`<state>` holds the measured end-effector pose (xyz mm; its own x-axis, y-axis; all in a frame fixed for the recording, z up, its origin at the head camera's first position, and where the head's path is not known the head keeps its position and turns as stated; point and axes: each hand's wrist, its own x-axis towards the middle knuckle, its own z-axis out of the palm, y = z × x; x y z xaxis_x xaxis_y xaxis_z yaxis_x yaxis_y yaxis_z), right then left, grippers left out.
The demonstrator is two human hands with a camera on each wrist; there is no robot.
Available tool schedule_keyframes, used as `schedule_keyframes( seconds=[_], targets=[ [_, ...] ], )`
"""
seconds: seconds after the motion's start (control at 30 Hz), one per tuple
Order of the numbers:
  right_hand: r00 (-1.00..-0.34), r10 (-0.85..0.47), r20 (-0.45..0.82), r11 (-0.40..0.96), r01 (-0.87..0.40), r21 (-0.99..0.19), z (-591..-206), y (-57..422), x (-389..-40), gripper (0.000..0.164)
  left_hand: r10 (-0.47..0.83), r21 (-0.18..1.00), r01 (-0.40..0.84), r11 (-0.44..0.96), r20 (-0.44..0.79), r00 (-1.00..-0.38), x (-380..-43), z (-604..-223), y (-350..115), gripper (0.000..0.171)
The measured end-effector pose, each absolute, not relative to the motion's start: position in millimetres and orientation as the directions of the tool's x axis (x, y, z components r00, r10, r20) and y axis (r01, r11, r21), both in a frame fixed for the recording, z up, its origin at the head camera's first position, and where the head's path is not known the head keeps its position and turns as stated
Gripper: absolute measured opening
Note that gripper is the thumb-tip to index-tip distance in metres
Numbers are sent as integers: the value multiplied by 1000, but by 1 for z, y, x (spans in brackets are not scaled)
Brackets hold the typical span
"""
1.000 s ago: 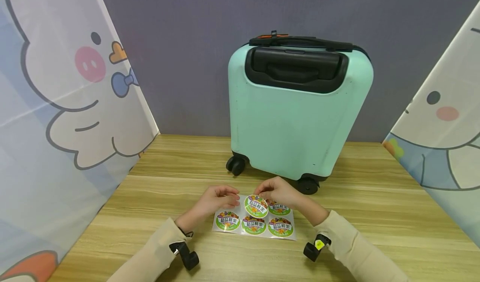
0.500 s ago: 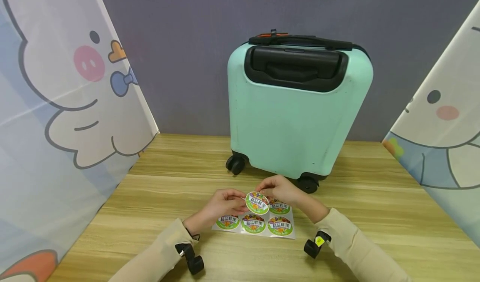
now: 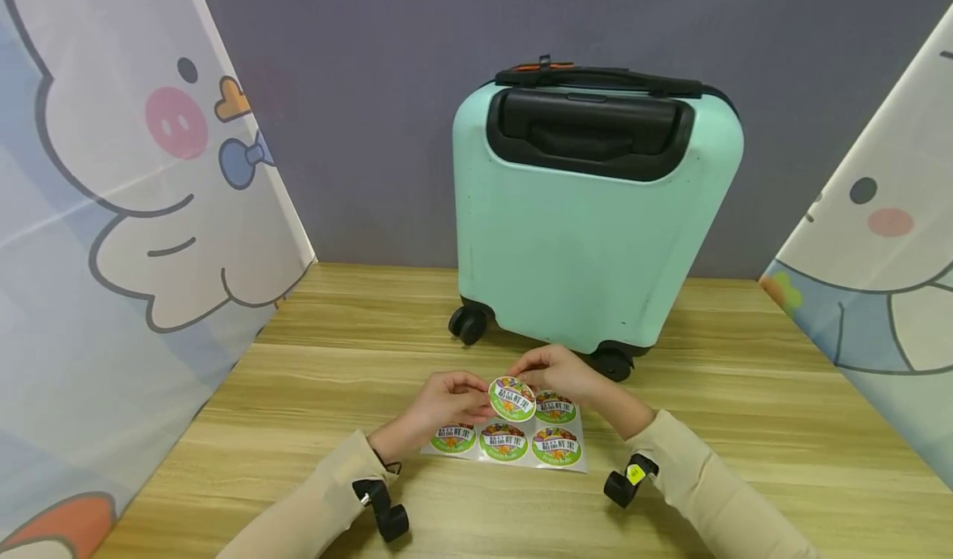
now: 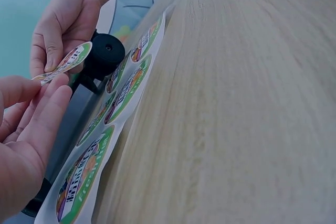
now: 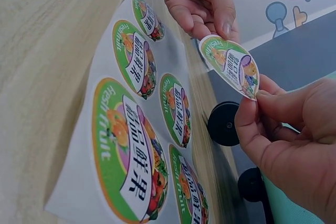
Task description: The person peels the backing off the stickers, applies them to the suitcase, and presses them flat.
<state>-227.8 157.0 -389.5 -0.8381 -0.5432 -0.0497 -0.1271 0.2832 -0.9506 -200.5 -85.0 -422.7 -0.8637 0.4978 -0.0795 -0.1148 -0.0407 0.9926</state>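
A round fruit sticker (image 3: 512, 399), green-edged with printed lettering, is held up a little above a white sticker sheet (image 3: 581, 461). My left hand (image 3: 450, 402) pinches its left edge between thumb and fingers. At the opposite edge, my right hand (image 3: 560, 375) pinches it with thumb and forefinger, as the right wrist view shows. The sticker (image 5: 231, 65) tilts between both hands there. Several matching stickers (image 3: 557, 446) lie on the sheet beneath. Part of the sheet's upper left is hidden by the left hand.
A mint-green suitcase (image 3: 566, 245) stands on the wooden table (image 3: 357, 319) just behind the hands. Its black wheel (image 3: 612, 365) is close to the right hand. A grey wall (image 3: 357, 129) rises behind, with cartoon-printed sheets (image 3: 149, 236) at both sides.
My left hand has moved right, from the sheet's upper left to the sticker's left edge, and taken hold of it. The sticker has shifted slightly up and right; the right hand has barely moved.
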Motion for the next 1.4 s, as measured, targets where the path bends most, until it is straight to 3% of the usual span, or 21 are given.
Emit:
schedule_keyframes(
  seconds=[0.3, 0.47, 1.03, 1.4],
  targets=[
    [-829, -556, -59, 221, -79, -972, -384, 158, -228, 24, 497, 992, -104, -73, -54, -866, -201, -420, -85, 21],
    [-809, -588, -26, 199, -114, -973, -384, 160, -231, 25, 484, 993, -90, -70, -46, -874, -202, -420, -85, 21],
    [-834, -550, 52, 128, -146, -981, -364, 163, -233, 32, 394, 990, -72, -119, -19, -919, -208, -410, -83, 22],
    [-841, -528, 114, 85, -186, -979, -344, 164, -233, 34, 342, 982, -20, -186, 45, -939, -211, -403, -84, 34]
  ],
)
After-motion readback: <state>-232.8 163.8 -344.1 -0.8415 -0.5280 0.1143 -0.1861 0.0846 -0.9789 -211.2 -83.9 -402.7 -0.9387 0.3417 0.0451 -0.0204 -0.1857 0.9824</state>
